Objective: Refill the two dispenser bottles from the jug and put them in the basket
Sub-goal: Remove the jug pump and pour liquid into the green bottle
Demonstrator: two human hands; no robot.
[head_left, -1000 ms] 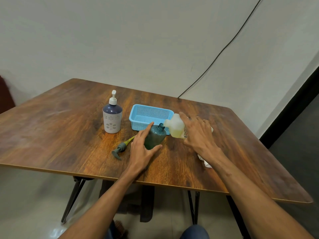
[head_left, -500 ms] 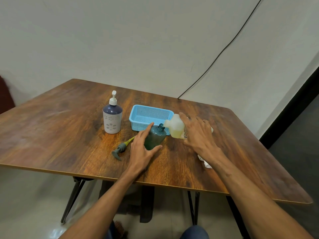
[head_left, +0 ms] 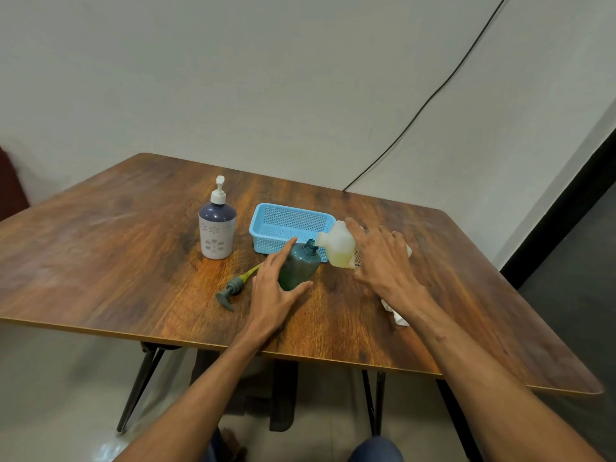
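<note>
The grip of our left hand (head_left: 275, 288) is closed on the green dispenser bottle (head_left: 298, 270): the thumb lies on its near side and the fingers go along its far left side. This bottle stands on the counter (head_left: 116, 255) and leans a little to the right. Its neck is open, with no pump on it.

The grip of our right hand (head_left: 383, 261) holds the jug (head_left: 336, 248) from above, with the fingers spread over its body. The jug is pale and half clear, and we see yellowish liquid in it. It is tipped to the left, and its mouth is at the neck of the green bottle.

Just behind both of them stands the blue basket (head_left: 270, 243), with nothing inside. The green pump head (head_left: 233, 288) lies flat on the counter to the left of our left hand, with its yellowish tube pointing toward the bottle. Farther left, apart from the basket, the second dispenser bottle (head_left: 217, 231) stands upright, purple and white, with its white pump on.

A white crumpled cloth or paper (head_left: 396, 316) lies under our right wrist; we cannot tell which. A black cable (head_left: 416, 111) runs down the wall behind the counter.
</note>
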